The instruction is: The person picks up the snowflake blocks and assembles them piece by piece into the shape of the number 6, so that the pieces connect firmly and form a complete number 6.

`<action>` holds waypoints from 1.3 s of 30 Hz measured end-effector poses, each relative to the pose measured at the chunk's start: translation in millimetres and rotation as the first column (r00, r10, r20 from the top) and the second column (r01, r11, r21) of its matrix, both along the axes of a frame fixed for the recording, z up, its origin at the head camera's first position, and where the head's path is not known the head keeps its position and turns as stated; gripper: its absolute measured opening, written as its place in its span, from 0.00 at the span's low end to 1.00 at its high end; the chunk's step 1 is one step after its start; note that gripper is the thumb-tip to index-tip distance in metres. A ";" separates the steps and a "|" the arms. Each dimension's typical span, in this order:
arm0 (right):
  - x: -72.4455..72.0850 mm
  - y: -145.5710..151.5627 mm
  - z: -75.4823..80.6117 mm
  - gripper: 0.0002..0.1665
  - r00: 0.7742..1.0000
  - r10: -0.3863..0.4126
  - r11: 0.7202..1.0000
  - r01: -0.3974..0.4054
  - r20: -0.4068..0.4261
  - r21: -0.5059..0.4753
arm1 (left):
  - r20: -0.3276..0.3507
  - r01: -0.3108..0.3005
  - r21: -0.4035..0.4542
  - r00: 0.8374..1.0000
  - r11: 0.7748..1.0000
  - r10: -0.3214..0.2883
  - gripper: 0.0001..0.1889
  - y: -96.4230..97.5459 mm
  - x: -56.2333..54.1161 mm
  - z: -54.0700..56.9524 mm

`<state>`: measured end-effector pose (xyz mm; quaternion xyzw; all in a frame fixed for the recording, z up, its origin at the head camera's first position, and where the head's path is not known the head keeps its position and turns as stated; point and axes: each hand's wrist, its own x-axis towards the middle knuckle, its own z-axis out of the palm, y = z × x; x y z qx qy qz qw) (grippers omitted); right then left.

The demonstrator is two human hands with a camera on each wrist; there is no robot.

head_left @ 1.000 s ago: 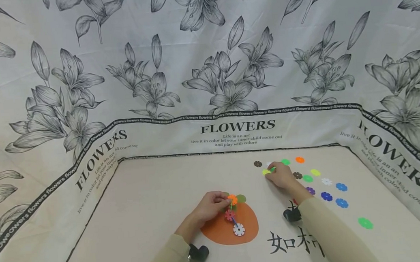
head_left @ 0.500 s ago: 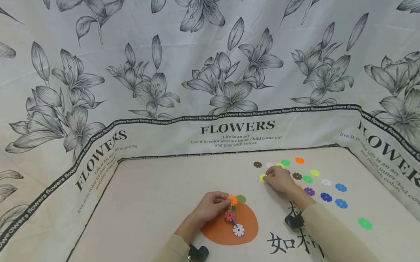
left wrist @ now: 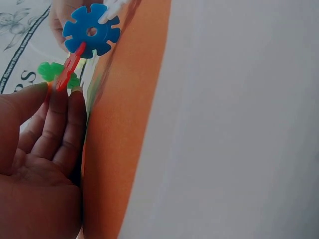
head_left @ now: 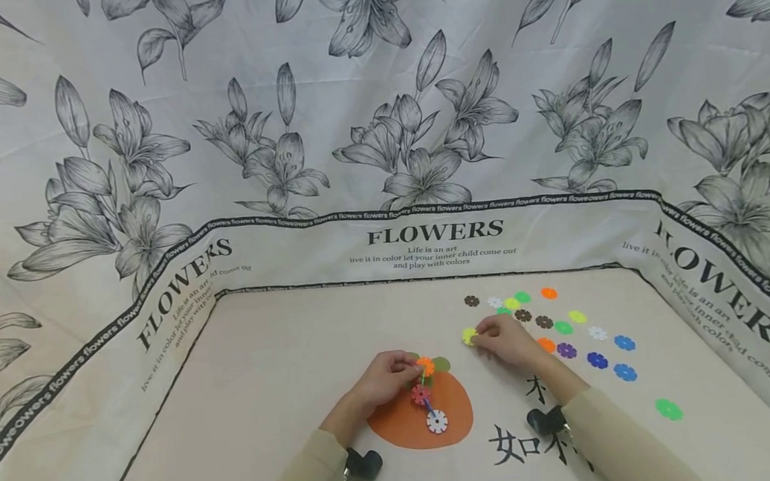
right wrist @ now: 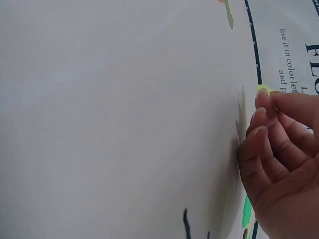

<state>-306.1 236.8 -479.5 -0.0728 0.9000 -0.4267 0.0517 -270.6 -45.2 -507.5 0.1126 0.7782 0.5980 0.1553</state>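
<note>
My left hand [head_left: 389, 376] pinches a chain of slotted plastic flower discs by its orange disc [head_left: 424, 367], over the orange fruit print. From there the chain runs through a green disc [left wrist: 50, 71] and a red disc [head_left: 420, 394]. Beyond these come a blue disc [left wrist: 79, 31], broad face showing in the left wrist view, and a white disc [head_left: 437, 422] at the near end. Between thumb and index finger, my right hand [head_left: 509, 338] grips a single yellow disc [head_left: 468, 336], up and right of the print. Its fingers mostly cover the disc in the right wrist view.
Loose discs lie scattered at the back right, among them a brown disc [head_left: 472, 301], an orange disc [head_left: 549, 293] and a purple disc [head_left: 566, 350]. Nearest the right edge is a green disc [head_left: 669, 409]. A flower-printed curtain [head_left: 429, 155] rises behind the table.
My right hand has drawn the yellow disc out of the loose group, leftward and nearer to me. More discs show where it was. The left hand keeps its place with the chain.
</note>
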 end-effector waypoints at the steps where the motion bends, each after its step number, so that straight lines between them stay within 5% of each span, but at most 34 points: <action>1: 1.3 -0.7 -0.3 0.14 1.000 0.023 1.000 -0.022 0.003 -0.016 | 0.002 -0.003 -0.003 1.000 1.000 0.003 0.08 0.2 0.0 0.2; 14: 13.1 -11.3 -4.2 0.08 0.967 0.255 0.956 -0.252 0.002 -0.150 | -0.022 0.013 0.011 1.000 1.000 -0.013 0.08 0.8 0.4 -1.1; 39: 23.2 -28.7 -2.1 0.07 0.939 0.344 0.922 -0.338 -0.003 -0.188 | 0.003 0.003 -0.008 1.000 1.000 -0.003 0.08 0.5 -1.7 -0.8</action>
